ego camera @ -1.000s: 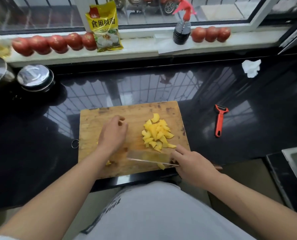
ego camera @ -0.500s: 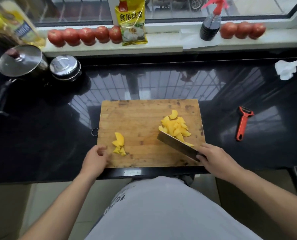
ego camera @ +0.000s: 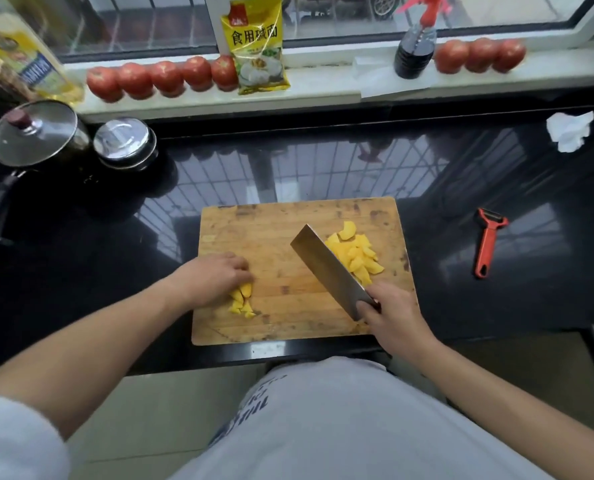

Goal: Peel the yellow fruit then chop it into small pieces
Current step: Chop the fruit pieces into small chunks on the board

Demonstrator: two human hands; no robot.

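The soft, slippery yellow fruit pieces [ego camera: 241, 301] at the cutting board's [ego camera: 281, 216] 8 o'clock likely need gentle fingertip pinning from the left hand [ego camera: 215, 277], curled onto them, while the right hand [ego camera: 389, 311] grips the cleaver [ego camera: 326, 270].

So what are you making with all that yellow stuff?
A person is chopping yellow fruit on a wooden cutting board. The right hand grips a big cleaver, its blade lifted and tilted beside the larger pile of cut pieces. The left hand rests on a smaller bunch of pieces near the board's left edge. The red peeler lies unused on the black counter, so peeling looks finished.
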